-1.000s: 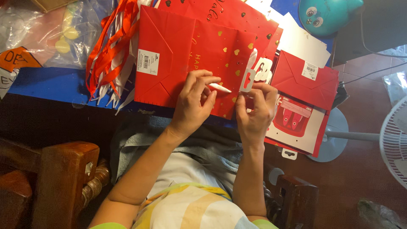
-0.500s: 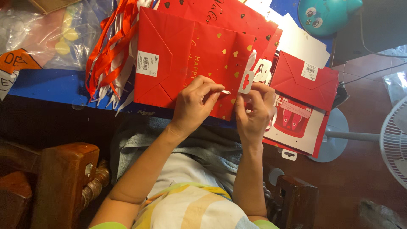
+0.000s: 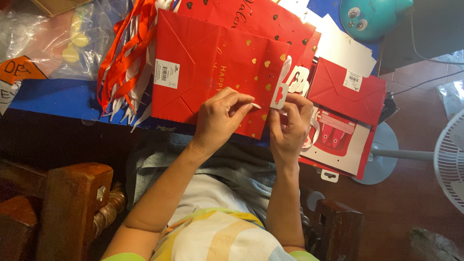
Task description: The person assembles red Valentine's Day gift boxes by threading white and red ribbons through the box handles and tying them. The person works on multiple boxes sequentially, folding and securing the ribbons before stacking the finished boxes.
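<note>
A flat red paper gift bag [image 3: 212, 63] with gold hearts lies on the blue table, its open end toward the right. My left hand [image 3: 220, 118] rests on the bag's near right corner and pinches the end of a white ribbon [image 3: 253, 105] between thumb and fingers. My right hand [image 3: 290, 126] is beside it at the bag's top edge, fingers curled around the white ribbon handle next to a white and red tag [image 3: 282, 87]. More red bags [image 3: 261, 21] are stacked underneath.
A bundle of red and white ribbons [image 3: 128, 63] lies left of the bag. Another red bag [image 3: 345, 92] on a white and red one sits at right. Clear plastic bags [image 3: 53, 43] at far left, a teal toy [image 3: 369, 17] at top, a fan [image 3: 452, 159] at right, wooden chair arms [image 3: 72, 203] below.
My left hand has shifted slightly, drawing the white ribbon end a little toward my right hand. The bags have not moved.
</note>
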The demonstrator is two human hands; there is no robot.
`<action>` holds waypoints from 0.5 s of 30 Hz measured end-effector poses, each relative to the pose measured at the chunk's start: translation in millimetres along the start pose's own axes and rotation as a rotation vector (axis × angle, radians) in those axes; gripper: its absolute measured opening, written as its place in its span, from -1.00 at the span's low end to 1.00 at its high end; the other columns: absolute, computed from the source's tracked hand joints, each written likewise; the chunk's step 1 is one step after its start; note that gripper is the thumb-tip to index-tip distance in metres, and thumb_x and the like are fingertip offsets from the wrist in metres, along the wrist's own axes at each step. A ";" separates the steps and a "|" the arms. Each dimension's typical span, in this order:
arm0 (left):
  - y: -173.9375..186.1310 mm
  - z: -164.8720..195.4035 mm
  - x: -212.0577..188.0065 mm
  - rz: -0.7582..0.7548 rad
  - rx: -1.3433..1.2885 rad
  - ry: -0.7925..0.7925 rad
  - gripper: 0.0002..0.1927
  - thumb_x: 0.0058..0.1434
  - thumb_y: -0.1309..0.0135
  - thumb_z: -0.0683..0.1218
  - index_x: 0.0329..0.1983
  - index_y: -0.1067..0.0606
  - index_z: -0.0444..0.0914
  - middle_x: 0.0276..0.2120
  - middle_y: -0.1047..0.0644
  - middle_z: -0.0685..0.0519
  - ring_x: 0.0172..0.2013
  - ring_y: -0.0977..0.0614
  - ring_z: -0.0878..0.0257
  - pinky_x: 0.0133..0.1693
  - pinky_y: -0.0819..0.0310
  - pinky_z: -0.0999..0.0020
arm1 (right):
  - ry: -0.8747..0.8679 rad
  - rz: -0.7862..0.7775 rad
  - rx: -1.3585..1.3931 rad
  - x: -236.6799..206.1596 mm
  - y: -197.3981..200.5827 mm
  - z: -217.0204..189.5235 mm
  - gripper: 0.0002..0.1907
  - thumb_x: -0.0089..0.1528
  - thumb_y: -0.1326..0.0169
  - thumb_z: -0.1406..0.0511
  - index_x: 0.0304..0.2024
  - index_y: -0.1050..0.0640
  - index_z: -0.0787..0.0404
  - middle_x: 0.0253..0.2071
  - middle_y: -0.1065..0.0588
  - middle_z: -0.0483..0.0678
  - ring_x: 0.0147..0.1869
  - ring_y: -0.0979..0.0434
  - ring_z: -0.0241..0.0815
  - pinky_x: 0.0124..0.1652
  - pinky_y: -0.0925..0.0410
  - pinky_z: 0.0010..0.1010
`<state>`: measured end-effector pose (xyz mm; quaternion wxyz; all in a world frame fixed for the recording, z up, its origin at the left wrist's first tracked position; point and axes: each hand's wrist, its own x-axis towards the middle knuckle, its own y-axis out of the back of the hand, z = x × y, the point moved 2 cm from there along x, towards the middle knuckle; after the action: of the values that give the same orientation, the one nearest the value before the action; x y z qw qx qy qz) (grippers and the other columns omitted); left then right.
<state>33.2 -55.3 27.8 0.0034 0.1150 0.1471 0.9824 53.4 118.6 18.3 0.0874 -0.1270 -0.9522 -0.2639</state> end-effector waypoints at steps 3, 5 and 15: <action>0.4 0.6 0.2 -0.011 -0.027 0.008 -0.87 0.24 -0.27 -0.18 -0.15 -0.62 -0.26 -0.33 -0.62 0.08 -0.46 -0.61 0.38 -0.40 -0.49 0.49 | 0.111 0.009 -0.028 -0.6 1.4 0.5 -0.87 0.35 -0.19 0.40 -0.04 -0.60 0.23 0.15 -0.39 -0.03 0.26 -0.39 -0.14 0.13 -0.39 -0.37; 1.8 0.2 0.4 -0.020 -0.067 0.015 -0.87 0.26 -0.26 -0.18 -0.14 -0.61 -0.27 -0.32 -0.63 0.07 -0.44 -0.62 0.40 -0.39 -0.51 0.50 | 0.211 -0.057 0.005 -1.2 2.2 -1.6 -0.78 0.30 -0.17 0.47 0.02 -0.58 0.28 0.20 -0.32 0.04 0.31 -0.32 -0.08 0.19 -0.35 -0.34; 3.8 0.1 1.9 -0.049 -0.105 0.026 -0.88 0.23 -0.28 -0.18 -0.17 -0.64 -0.29 -0.33 -0.63 0.04 -0.36 -0.66 0.36 -0.31 -0.55 0.47 | 0.071 -0.004 -0.010 -3.7 1.5 -6.1 -0.86 0.25 -0.21 0.46 -0.14 -0.61 0.20 0.13 -0.41 -0.05 0.17 -0.37 -0.11 0.00 -0.41 -0.37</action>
<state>31.5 -58.9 29.4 0.0317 0.0980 0.0983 0.9898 58.0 115.9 23.3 0.1199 -0.1162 -0.9474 -0.2731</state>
